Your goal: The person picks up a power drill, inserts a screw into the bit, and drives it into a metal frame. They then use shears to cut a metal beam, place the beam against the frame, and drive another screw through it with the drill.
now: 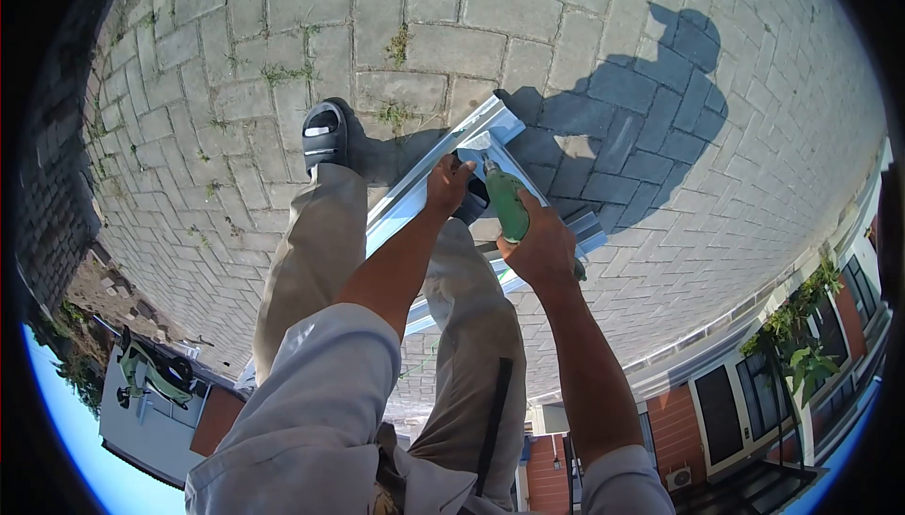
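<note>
A green power drill (pixel 506 202) is gripped in my right hand (pixel 544 241), its chuck and tip pointing up and left at a small bracket-like plate (pixel 477 144) near the corner of a metal frame. My left hand (pixel 448 185) is closed at the frame's corner, just left of the drill tip; its fingers pinch something too small to make out. The silvery metal profiles (pixel 405 206) meet near the top, one running down-left past my legs and another down-right under the drill. Whether the tip touches the metal cannot be told.
Grey paving blocks (pixel 405 43) with weeds in the joints surround the frame. A dark sandal (pixel 325 138) on one foot is left of it; the other foot is partly behind the frame. Buildings with windows (pixel 745 402) stand at the lower right, a parked vehicle (pixel 156 369) at the lower left.
</note>
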Motion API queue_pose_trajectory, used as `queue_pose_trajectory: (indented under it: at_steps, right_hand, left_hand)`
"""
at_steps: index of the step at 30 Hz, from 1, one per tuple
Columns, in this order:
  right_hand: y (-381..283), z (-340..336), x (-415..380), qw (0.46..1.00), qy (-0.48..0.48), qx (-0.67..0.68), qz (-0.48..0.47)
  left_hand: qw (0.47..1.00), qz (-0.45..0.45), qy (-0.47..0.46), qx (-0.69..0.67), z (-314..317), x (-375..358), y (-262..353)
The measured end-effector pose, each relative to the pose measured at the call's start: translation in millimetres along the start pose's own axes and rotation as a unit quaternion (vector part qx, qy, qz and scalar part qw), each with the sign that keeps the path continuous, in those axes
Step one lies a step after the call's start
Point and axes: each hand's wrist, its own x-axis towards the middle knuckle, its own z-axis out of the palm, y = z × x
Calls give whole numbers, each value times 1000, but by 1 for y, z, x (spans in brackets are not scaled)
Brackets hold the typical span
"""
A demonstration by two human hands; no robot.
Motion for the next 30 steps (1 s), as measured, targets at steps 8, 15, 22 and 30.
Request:
queue_pose_trajectory:
  at_steps: [8, 15, 22, 30]
  right_hand:
    - [0, 3, -5, 999, -15, -33, -9]
    - [11, 15, -9, 998, -1, -53, -30]
    - [17, 20, -4, 999, 18, -33, -37]
    - [23, 20, 2, 999, 35, 27, -22]
  left_hand:
    - [1000, -8, 3, -11, 0, -1, 2]
    - [1000, -30, 1, -8, 0, -5, 2]
    - [999, -43, -1, 22, -1, 3, 0]
    - [999, -49, 5, 2, -1, 7, -1]
